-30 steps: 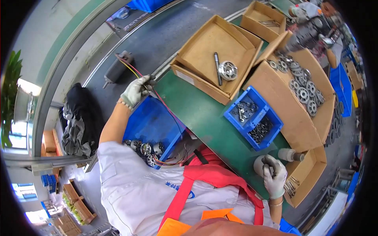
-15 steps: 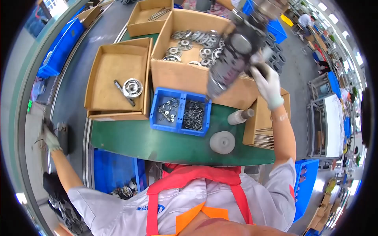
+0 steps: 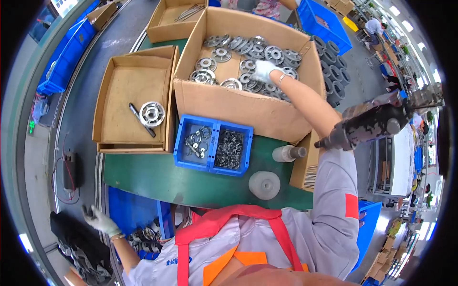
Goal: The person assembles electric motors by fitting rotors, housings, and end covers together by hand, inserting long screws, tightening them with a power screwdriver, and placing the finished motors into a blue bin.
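My right hand (image 3: 267, 72), in a white glove, is inside the large cardboard box (image 3: 238, 106), over the metal flanged discs (image 3: 274, 54) and touching or just above them. Its fingers are blurred, so a grip does not show. My left hand (image 3: 102, 222), gloved with dark fingertips, hovers left of the table beside the lower blue bin (image 3: 129, 205); its fingers are apart and nothing shows in them. A dark, worn power tool (image 3: 369, 125) hangs by my right forearm, its tip pointing left.
A shallow cardboard tray (image 3: 119, 102) holds a silver disc (image 3: 152, 114) and a black marker (image 3: 141, 120). A divided blue bin (image 3: 212, 168) contains small parts. Nearby stand a white bottle (image 3: 284, 153) and a round white piece (image 3: 264, 185). Dark rings (image 3: 336, 74) are stacked at right.
My right hand has left the power tool and moved left into the large box. The tool has swung right. My left hand has come down and right, away from the black device on the left.
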A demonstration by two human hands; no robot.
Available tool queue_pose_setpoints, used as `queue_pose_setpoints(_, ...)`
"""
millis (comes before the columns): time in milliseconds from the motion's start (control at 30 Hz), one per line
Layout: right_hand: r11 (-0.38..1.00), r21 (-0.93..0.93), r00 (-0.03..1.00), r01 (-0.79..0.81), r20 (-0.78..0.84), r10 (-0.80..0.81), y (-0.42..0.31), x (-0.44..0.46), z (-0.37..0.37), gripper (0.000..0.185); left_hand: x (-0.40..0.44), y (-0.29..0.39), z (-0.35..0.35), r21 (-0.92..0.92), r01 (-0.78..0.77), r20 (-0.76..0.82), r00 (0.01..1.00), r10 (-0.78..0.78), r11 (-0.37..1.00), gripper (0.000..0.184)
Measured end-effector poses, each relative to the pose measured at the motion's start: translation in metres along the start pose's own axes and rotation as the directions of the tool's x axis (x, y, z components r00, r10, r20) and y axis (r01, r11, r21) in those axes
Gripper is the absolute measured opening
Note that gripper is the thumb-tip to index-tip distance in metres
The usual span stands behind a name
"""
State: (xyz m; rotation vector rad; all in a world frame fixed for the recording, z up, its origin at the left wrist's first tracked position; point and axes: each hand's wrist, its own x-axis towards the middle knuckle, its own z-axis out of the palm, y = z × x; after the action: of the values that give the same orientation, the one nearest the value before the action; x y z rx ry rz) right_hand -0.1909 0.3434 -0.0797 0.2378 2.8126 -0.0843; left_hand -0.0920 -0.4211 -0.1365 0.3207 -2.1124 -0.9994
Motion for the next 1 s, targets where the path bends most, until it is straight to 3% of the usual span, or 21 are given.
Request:
queue_pose_setpoints(33, 0.999, 0.013, 0.999, -0.033, -0.02, 0.033, 0.002, 0.007, 0.002, 0.045, -0.014, 0.045, 0.01, 0.045, -0.05, 0.082, 0.996, 0.046, 0.998, 0.038)
queue_pose_setpoints(67, 0.998, 0.026, 0.997, -0.064, -0.03, 0.065, 0.002, 0.008, 0.003, 0.043, -0.025, 0.067, 0.028, -0.199, -0.04, 0.184, 0.98, 0.078, 0.979, 0.036)
queue_pose_setpoints(100, 0.991, 0.131, 1.0, -0.007, -0.024, 0.01, 0.007, 0.007, 0.003, 0.042, -0.038, 0.099, 0.047, -0.241, -0.091, 0.273, 0.949, 0.157, 0.966, 0.034)
queue_pose_setpoints(133, 0.97, 0.239, 0.999, 0.047, -0.024, -0.042, 0.01, 0.002, 0.001, 0.041, -0.045, 0.13, 0.063, -0.292, -0.182, 0.424, 0.855, 0.298, 0.939, 0.033)
queue_pose_setpoints(167, 0.971, 0.216, 0.993, 0.103, -0.074, -0.089, 0.005, -0.01, -0.007, 0.041, -0.057, 0.176, 0.08, -0.373, -0.166, 0.525, 0.773, 0.355, 0.913, 0.033)
queue_pose_setpoints(200, 0.969, 0.191, 0.982, 0.155, -0.133, -0.131, -0.001, -0.023, -0.022, 0.041, -0.061, 0.203, 0.098, -0.403, -0.305, 0.624, 0.598, 0.503, 0.863, 0.033)
queue_pose_setpoints(233, 0.978, 0.157, 0.961, 0.135, -0.26, -0.091, -0.015, -0.05, -0.046, 0.04, -0.059, 0.241, 0.116, -0.457, -0.46, 0.712, 0.324, 0.623, 0.761, 0.034)
queue_pose_setpoints(267, 0.986, 0.129, 0.921, 0.105, -0.387, -0.048, -0.027, -0.083, -0.061, 0.04, -0.068, 0.254, 0.138, -0.541, -0.517, 0.693, 0.173, 0.7, 0.664, 0.032)
queue_pose_setpoints(333, 0.997, 0.076, 0.721, 0.001, -0.691, 0.052, -0.005, -0.136, -0.058, 0.039, -0.089, 0.263, 0.173, -0.617, -0.615, 0.66, -0.064, 0.749, 0.491, 0.032)
queue_pose_setpoints(400, 0.957, 0.243, 0.692, 0.159, -0.719, 0.068, -0.018, -0.213, -0.077, 0.036, -0.111, 0.264, 0.203, -0.623, -0.696, 0.659, -0.222, 0.718, 0.357, 0.03)
queue_pose_setpoints(433, 0.926, 0.343, 0.728, 0.154, -0.673, 0.128, -0.024, -0.251, -0.072, 0.034, -0.121, 0.26, 0.215, -0.621, -0.719, 0.628, -0.218, 0.747, 0.312, 0.028)
queue_pose_setpoints(467, 0.887, 0.44, 0.762, 0.142, -0.62, 0.185, -0.031, -0.286, -0.065, 0.032, -0.131, 0.262, 0.223, -0.532, -0.798, 0.717, -0.248, 0.651, 0.283, 0.025)
queue_pose_setpoints(533, 0.875, 0.479, 0.894, 0.069, -0.42, 0.159, -0.056, -0.342, -0.042, 0.031, -0.145, 0.282, 0.234, -0.406, -0.877, 0.89, -0.315, 0.328, 0.258, 0.023)
queue_pose_setpoints(567, 0.887, 0.453, 0.921, 0.089, -0.377, 0.101, -0.07, -0.361, -0.023, 0.034, -0.153, 0.282, 0.237, -0.348, -0.918, 0.904, -0.275, 0.328, 0.19, 0.022)
queue_pose_setpoints(600, 0.897, 0.428, 0.942, 0.112, -0.334, 0.042, -0.084, -0.371, -0.001, 0.037, -0.155, 0.283, 0.241, -0.35, -0.913, 0.903, -0.271, 0.333, 0.208, 0.019)
queue_pose_setpoints(667, 0.971, 0.184, 0.907, 0.154, -0.416, -0.065, -0.114, -0.38, 0.04, 0.038, -0.154, 0.279, 0.242, -0.415, -0.881, 0.869, -0.31, 0.386, 0.226, 0.017)
queue_pose_setpoints(733, 0.991, 0.086, 0.88, 0.101, -0.472, -0.049, -0.136, -0.383, 0.088, 0.039, -0.151, 0.284, 0.237, -0.41, -0.884, 0.872, -0.308, 0.381, 0.224, 0.016)
queue_pose_setpoints(800, 0.993, 0.096, 0.842, 0.069, -0.54, -0.006, -0.154, -0.382, 0.121, 0.038, -0.148, 0.274, 0.237, -0.412, -0.875, 0.85, -0.27, 0.453, 0.253, 0.015)
queue_pose_setpoints(900, 0.955, 0.283, 0.827, 0.09, -0.555, 0.086, -0.156, -0.392, 0.122, 0.051, -0.15, 0.265, 0.235, -0.416, -0.853, 0.791, -0.17, 0.587, 0.313, 0.024)
queue_pose_setpoints(933, 0.943, 0.308, 0.807, 0.128, -0.585, 0.081, -0.15, -0.396, 0.119, 0.05, -0.15, 0.256, 0.24, -0.427, -0.868, 0.711, -0.148, 0.688, 0.254, 0.027)
queue_pose_setpoints(1000, 0.898, 0.36, 0.715, 0.253, -0.695, 0.077, -0.138, -0.41, 0.116, 0.048, -0.14, 0.213, 0.263, -0.505, -0.856, 0.534, -0.212, 0.819, 0.108, 0.029)
